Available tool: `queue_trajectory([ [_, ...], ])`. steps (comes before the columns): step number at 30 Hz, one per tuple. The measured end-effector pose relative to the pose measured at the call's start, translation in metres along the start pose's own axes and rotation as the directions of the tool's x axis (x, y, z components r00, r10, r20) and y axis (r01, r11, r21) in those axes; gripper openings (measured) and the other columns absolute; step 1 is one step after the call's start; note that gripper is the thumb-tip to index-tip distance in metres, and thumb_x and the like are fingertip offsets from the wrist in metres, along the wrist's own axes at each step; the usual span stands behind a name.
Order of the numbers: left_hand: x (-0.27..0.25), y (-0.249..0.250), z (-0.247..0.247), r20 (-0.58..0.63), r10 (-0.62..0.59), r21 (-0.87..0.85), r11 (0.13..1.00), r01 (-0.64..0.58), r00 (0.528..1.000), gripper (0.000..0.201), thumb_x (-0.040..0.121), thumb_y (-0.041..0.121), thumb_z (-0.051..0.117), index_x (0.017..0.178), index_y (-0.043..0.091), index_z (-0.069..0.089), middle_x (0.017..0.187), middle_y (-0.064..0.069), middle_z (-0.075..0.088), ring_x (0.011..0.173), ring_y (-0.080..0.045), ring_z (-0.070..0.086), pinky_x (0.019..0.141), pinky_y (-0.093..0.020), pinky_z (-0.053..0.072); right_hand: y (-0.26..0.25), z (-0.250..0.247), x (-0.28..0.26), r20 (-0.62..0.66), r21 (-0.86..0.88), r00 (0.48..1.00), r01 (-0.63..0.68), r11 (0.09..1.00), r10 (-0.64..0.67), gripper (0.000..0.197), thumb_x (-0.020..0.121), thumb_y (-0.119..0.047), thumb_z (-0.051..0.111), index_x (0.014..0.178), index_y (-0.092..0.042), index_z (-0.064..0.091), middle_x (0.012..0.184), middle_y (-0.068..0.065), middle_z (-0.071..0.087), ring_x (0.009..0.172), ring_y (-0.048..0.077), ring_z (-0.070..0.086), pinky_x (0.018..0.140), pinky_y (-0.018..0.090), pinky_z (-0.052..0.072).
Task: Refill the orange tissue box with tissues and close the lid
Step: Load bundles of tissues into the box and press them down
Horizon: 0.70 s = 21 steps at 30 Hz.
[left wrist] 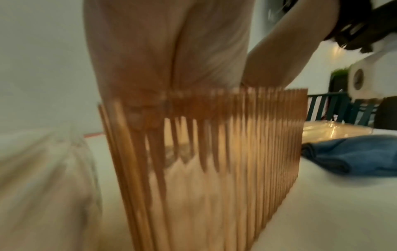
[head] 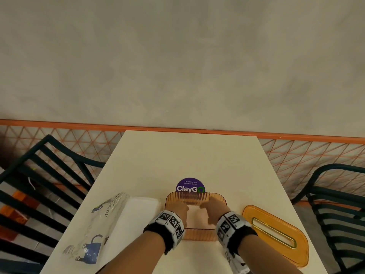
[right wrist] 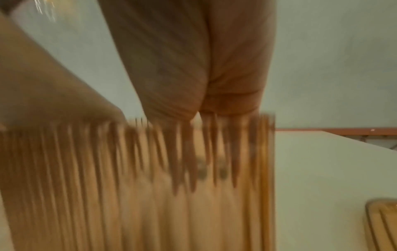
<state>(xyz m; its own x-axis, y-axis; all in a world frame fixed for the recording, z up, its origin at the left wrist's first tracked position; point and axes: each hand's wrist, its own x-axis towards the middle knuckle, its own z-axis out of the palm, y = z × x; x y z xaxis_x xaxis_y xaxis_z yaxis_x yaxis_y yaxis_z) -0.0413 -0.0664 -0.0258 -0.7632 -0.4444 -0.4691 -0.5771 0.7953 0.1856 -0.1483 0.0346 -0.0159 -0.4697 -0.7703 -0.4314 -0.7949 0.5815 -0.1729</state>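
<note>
An office pantry: the table sticker (head: 190, 185) reads "Let's keep our pantries clean", chairs (head: 49, 175) alongside.

"ClavGo" and "Let's keep our pantries clean" — purple round sticker (head: 190, 185); "PAPEL" — clear plastic wrapper (head: 98, 224).

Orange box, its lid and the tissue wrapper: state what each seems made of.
Orange box: translucent ribbed plastic, likely; the hands show through its walls.
Lid: smooth glossy orange plastic, apparently, with a shiny-rimmed slot.
Tissue wrapper: thin clear printed film, crinkled and reflective.
</note>
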Motion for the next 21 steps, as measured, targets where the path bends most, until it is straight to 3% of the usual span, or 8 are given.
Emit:
queue_trajectory([
  [3,-0.023,-0.009,-0.021,-0.268,-0.006,-0.206,0.977,-0.052,0.963,0.032,0.093,0.019,0.049,0.124,0.020,0.057,0.123,-0.004,0.058,0.115,-0.024,0.057,0.095,-0.035,0.049,0.014,-0.022,-0.013,-0.240,0.045,0.971,0.035,0.998,-0.024,0.037,0.090,-0.009,0.048,0.125,-0.022,0.054,0.121,0.005,0.056,0.112,0.022,0.056,0.093,0.031,0.047],
  [6,-0.048,-0.046,-0.035,-0.473,-0.181,-0.345,0.939,0.009,0.862,0.026,0.095,0.019,0.045,0.117,0.020,0.059,0.113,0.001,0.060,0.102,-0.017,0.060,0.085,-0.029,0.051,0.034,-0.035,-0.027,-0.356,0.166,0.929,-0.040,0.985,0.097,0.037,0.092,-0.017,0.048,0.128,-0.023,0.046,0.120,0.004,0.056,0.105,0.021,0.059,0.083,0.030,0.048],
  [8,-0.060,-0.080,-0.032,-0.462,-0.303,-0.375,0.918,0.126,0.834,0.026,0.095,0.017,0.045,0.117,0.018,0.059,0.118,-0.002,0.059,0.105,-0.019,0.058,0.089,-0.032,0.050,0.041,-0.032,-0.033,-0.319,0.230,0.933,-0.097,0.968,0.170,0.043,0.094,-0.021,0.046,0.136,-0.019,0.037,0.125,0.009,0.053,0.109,0.025,0.057,0.086,0.034,0.048],
  [11,-0.074,-0.119,-0.013,-0.319,-0.457,-0.335,0.874,0.353,0.830,0.031,0.095,0.021,0.044,0.124,0.014,0.052,0.131,-0.010,0.049,0.121,-0.026,0.049,0.101,-0.036,0.043,0.043,-0.016,-0.033,-0.187,0.279,0.954,-0.177,0.944,0.234,0.047,0.097,-0.022,0.040,0.141,-0.011,0.027,0.131,0.015,0.050,0.115,0.029,0.055,0.093,0.037,0.047],
  [13,-0.085,-0.129,-0.003,-0.243,-0.537,-0.320,0.831,0.455,0.808,0.040,0.096,0.028,0.043,0.133,0.011,0.043,0.139,-0.013,0.040,0.130,-0.029,0.040,0.106,-0.037,0.038,0.042,-0.006,-0.031,-0.141,0.328,0.955,-0.204,0.922,0.262,0.044,0.098,-0.020,0.034,0.141,-0.010,0.028,0.121,0.017,0.058,0.101,0.029,0.063,0.084,0.037,0.054],
  [15,-0.091,-0.130,0.004,-0.215,-0.577,-0.344,0.800,0.492,0.788,0.051,0.096,0.036,0.045,0.138,0.009,0.035,0.140,-0.012,0.036,0.131,-0.030,0.038,0.107,-0.038,0.038,0.039,0.001,-0.030,-0.101,0.397,0.954,-0.220,0.891,0.281,0.040,0.098,-0.017,0.028,0.137,-0.010,0.033,0.103,0.016,0.062,0.075,0.025,0.065,0.063,0.032,0.056],
  [16,-0.093,-0.128,0.007,-0.203,-0.590,-0.365,0.786,0.499,0.781,0.056,0.095,0.039,0.047,0.140,0.009,0.033,0.140,-0.012,0.036,0.131,-0.030,0.038,0.106,-0.039,0.038,0.038,0.003,-0.030,-0.092,0.417,0.954,-0.223,0.881,0.285,0.038,0.098,-0.016,0.027,0.134,-0.010,0.035,0.098,0.016,0.062,0.069,0.024,0.064,0.059,0.031,0.056],
  [21,-0.093,-0.117,0.017,-0.132,-0.620,-0.363,0.756,0.544,0.773,0.065,0.088,0.053,0.051,0.133,0.007,0.040,0.138,-0.011,0.044,0.125,-0.027,0.046,0.103,-0.038,0.043,0.031,0.011,-0.027,-0.128,0.404,0.944,-0.231,0.885,0.304,0.034,0.098,-0.017,0.026,0.128,-0.007,0.039,0.100,0.019,0.064,0.088,0.032,0.068,0.078,0.044,0.058],
])
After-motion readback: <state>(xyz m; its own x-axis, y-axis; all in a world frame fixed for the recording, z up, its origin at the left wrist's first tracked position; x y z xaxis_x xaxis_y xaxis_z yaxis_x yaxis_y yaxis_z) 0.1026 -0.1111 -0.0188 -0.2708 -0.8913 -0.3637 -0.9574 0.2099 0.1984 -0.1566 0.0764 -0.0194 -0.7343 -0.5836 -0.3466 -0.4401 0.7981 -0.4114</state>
